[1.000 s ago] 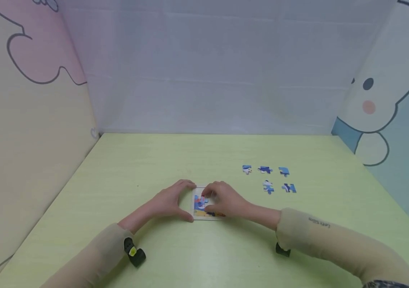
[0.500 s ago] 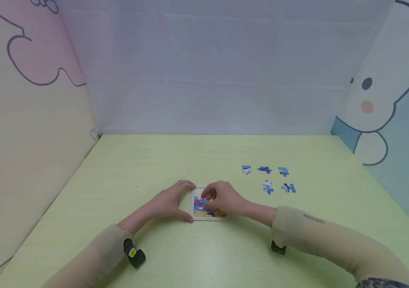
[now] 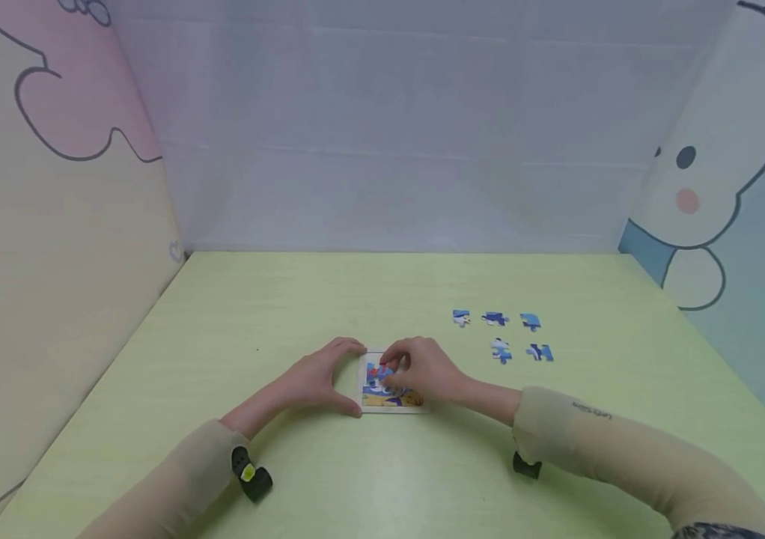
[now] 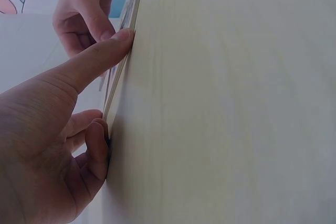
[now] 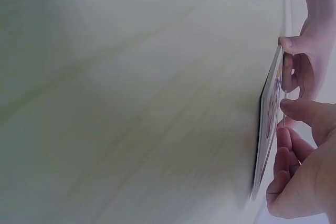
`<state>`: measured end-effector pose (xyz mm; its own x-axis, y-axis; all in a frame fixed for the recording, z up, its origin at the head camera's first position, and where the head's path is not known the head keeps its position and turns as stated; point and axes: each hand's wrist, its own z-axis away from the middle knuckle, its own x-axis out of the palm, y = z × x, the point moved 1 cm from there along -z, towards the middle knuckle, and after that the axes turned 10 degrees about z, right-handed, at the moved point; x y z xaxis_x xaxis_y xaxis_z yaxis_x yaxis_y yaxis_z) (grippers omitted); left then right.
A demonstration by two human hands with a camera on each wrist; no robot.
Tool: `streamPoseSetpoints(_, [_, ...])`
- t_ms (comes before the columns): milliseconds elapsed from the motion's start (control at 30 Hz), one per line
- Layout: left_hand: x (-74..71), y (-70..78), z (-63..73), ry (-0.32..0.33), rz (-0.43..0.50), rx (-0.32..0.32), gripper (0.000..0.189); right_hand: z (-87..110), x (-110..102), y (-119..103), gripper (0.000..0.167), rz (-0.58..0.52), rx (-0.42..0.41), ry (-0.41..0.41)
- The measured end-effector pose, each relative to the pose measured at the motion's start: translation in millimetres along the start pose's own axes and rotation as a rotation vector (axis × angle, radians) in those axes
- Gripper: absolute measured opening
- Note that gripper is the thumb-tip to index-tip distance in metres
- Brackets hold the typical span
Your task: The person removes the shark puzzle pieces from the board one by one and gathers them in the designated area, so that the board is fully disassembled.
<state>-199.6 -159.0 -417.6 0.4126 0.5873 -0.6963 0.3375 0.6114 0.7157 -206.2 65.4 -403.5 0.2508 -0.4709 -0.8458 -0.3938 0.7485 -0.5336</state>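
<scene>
In the head view, a small square puzzle tray [image 3: 393,409] with a pale rim lies flat at the middle of the table. My left hand [image 3: 314,376] grips its left side, thumb at the near corner and index finger at the far one. In the left wrist view the thumb [image 4: 107,51] presses against the tray's edge. My right hand [image 3: 433,371] is close over the tray and pinches a puzzle piece [image 3: 380,372] between thumb and fingers. From the right wrist, that piece shows edge-on as a thin strip. Fingers hide the tray's upper right part; printed yellow and blue picture shows along its bottom.
To the right of the tray, several loose blue and white puzzle pieces lie in two rows, among them a dark blue one [image 3: 495,318] and one nearer me [image 3: 501,350]. A pale sheet [image 3: 382,150] rises behind the table [image 3: 288,299], with printed walls at both sides.
My right hand has shifted slightly over the tray with the puzzle piece, dipping left and then back to the right. My left hand has kept its grip on the tray's left side.
</scene>
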Motion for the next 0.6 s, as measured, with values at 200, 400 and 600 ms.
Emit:
streamPoseSetpoints(200, [0.2, -1.9, -0.1, -0.001, -0.003, -0.007, 0.095, 0.3, -5.3, 13.1, 0.027, 0.01, 0.006, 0.047])
streamPoseSetpoints(400, [1.1, -1.7, -1.3, -0.001, -0.004, -0.012, 0.096, 6.5, -15.4, 28.0, 0.029, 0.032, -0.003, 0.108])
streamPoseSetpoints(600, [1.7, -0.4, -1.2, 0.005, -0.012, -0.025, 0.096, 14.9, -23.2, 45.6, 0.028, 0.074, 0.007, 0.163])
